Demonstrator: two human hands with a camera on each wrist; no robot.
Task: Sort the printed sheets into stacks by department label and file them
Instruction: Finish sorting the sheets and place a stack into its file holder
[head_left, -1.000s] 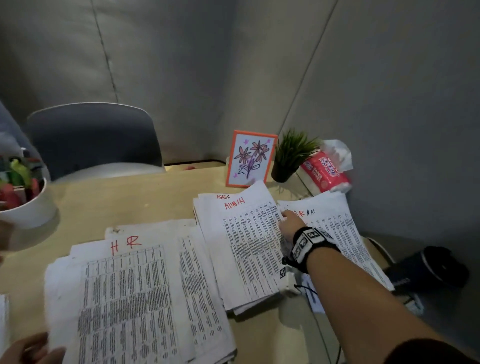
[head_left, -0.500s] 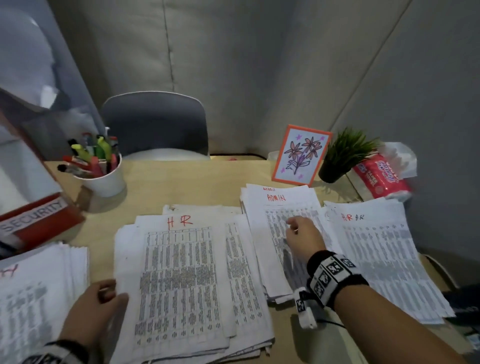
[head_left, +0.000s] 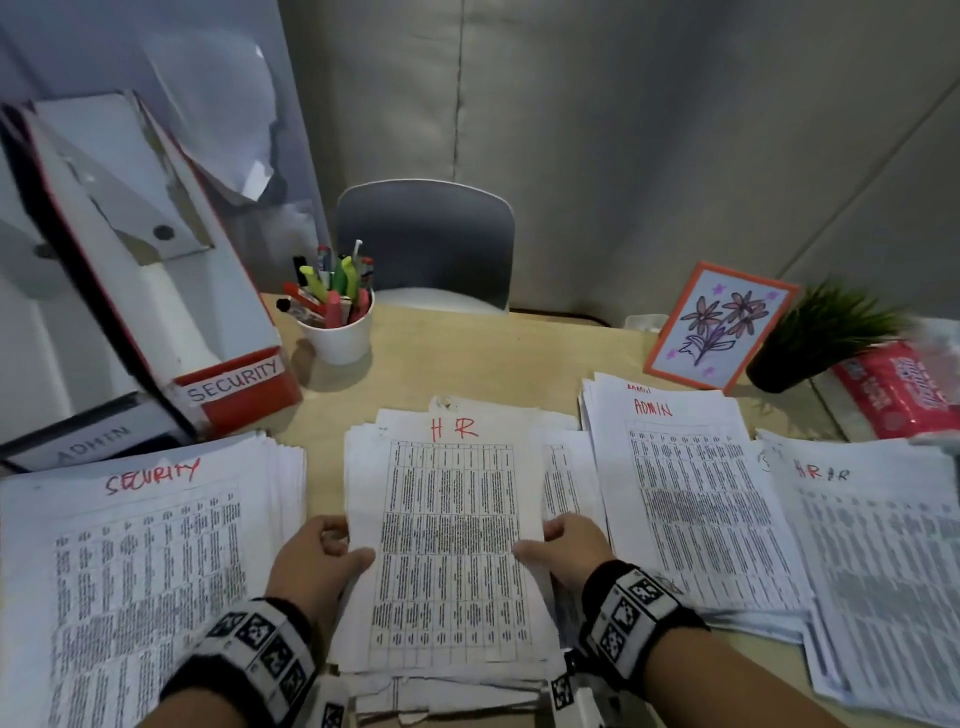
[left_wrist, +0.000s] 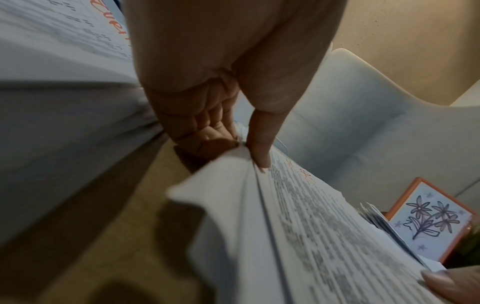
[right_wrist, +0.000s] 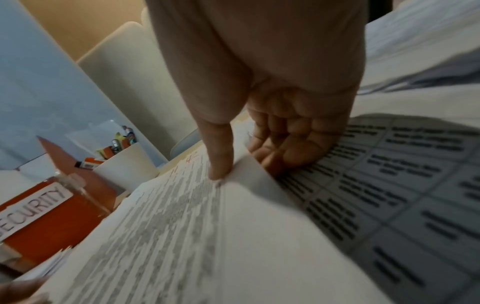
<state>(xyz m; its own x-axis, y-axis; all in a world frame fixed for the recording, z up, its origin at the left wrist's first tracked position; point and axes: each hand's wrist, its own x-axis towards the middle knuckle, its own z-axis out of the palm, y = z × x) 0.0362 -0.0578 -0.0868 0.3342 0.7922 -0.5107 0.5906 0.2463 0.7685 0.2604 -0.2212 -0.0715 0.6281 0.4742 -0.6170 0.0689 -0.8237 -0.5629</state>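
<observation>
1. both hands hold the hr stack (head_left: 447, 525) between them. left hand (head_left: 311, 558) takes its left edge, thumb on top, fingers curled under; right hand (head_left: 563, 545) mirrors this on the right edge.
2. left wrist view: thumb (left_wrist: 258, 142) presses down on the top sheet, and the edge lifts and fans between thumb and curled fingers. right wrist view: thumb (right_wrist: 219, 148) on top, fingers (right_wrist: 288, 144) tucked under the raised edge, resting on a sheet below.
3. handling, as a judgement: loose printed paper, thin and floppy, light per sheet but heavy as a wad. sheets look slick against each other, so the pile may shear or fan if held on one side only. corners already look frayed. best hold: both long edges, mid-height, thumbs clamping down, then tap square.
4. count, head view: four stacks. security stack (head_left: 140, 561) left of the left hand; hr stack between the hands; admin stack (head_left: 691, 499) right of the right hand; a second hr-marked stack (head_left: 878, 561) further right.
5. file boxes: one red, labelled security (head_left: 234, 384), beyond the left hand; one dark, labelled admin (head_left: 93, 441), just beside it. two seen.
6. one pen cup (head_left: 337, 332) beyond the hands.
</observation>
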